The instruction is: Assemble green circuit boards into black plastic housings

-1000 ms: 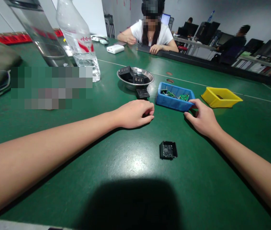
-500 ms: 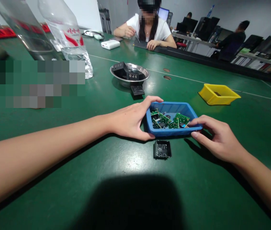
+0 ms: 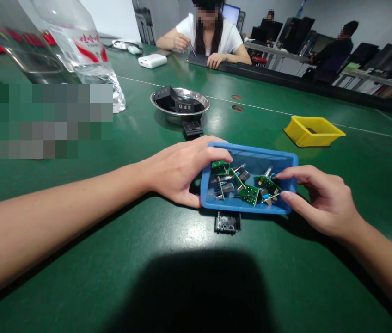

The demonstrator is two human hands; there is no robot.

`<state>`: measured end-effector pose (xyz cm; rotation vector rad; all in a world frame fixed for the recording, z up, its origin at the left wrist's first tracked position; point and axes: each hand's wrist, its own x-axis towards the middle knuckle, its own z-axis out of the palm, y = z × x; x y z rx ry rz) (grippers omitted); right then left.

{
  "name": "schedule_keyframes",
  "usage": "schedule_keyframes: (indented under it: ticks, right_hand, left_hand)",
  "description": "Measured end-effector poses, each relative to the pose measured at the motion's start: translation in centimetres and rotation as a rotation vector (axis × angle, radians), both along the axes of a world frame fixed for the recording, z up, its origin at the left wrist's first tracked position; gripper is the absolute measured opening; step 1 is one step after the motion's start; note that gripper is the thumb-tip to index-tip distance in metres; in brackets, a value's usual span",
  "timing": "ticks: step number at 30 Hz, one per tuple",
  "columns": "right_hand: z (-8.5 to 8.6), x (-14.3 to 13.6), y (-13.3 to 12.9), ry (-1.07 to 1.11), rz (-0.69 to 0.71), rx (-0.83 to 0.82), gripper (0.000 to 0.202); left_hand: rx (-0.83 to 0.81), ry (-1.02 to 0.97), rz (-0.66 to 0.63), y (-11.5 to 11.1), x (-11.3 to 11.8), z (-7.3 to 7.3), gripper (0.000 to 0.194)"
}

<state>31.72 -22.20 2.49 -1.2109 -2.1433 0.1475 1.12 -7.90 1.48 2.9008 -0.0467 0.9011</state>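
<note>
My left hand (image 3: 185,169) grips the left end of a blue plastic bin (image 3: 248,211), fingers over its far rim and thumb low at the near corner. The bin is tilted towards me. Inside lie several small green circuit boards (image 3: 250,194) with attached components. At the bin's right end is my right hand (image 3: 324,196), its thumb and index finger apart and reaching over the rim, close to a circuit board (image 3: 268,184); whether they touch it I cannot tell. A black square plastic housing (image 3: 228,223) lies just in front of the bin, partly hidden by it.
Beyond the bin, a metal bowl (image 3: 201,110) holds black housings, with another black part (image 3: 192,128) beside it. A yellow bin (image 3: 312,138) stands at right. Plastic bottles (image 3: 92,55) are at left, a white power bank (image 3: 152,60) farther back. A person (image 3: 213,37) sits across the table.
The blue bin has tilted towards me, showing more of its inside and covering part of the black housing. My right thumb has moved from outside the near corner to over the rim.
</note>
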Motion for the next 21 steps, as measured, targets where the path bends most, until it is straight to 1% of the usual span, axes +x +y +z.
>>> schedule_keyframes:
  ticks: [2,5,8,11,14,17,21]
  right_hand:
    - [0.2,-0.2,-0.1,-0.058,0.007,0.019,0.021]
    - [0.6,-0.5,-0.2,-0.105,-0.005,0.017,0.023]
    - [0.8,-0.9,-0.3,-0.12,-0.017,-0.013,0.016]
    - [0.9,-1.3,-0.4,-0.11,-0.068,-0.083,0.01]
    - [1.0,-1.6,-0.5,-0.152,-0.13,-0.132,0.011]
    - [1.2,-1.7,-0.8,-0.227,-0.169,-0.06,0.014]
    - [1.4,-1.7,-0.9,-0.328,-0.21,0.021,0.013]
  left_hand:
    - [0.045,-0.011,-0.008,-0.1,0.1,0.1,0.075]
    - [0.064,-0.021,-0.003,0.0,0.1,0.1,0.076]
    - [0.053,-0.023,0.008,0.1,0.1,0.0,0.078]
    - [0.001,0.007,0.03,0.1,0.1,0.1,0.077]
    - [-0.088,0.042,0.072,-0.1,0.2,0.3,0.071]
    - [-0.118,0.06,0.096,-0.4,0.4,0.6,0.064]
    - [-0.082,0.059,0.104,-0.9,0.8,0.9,0.06]
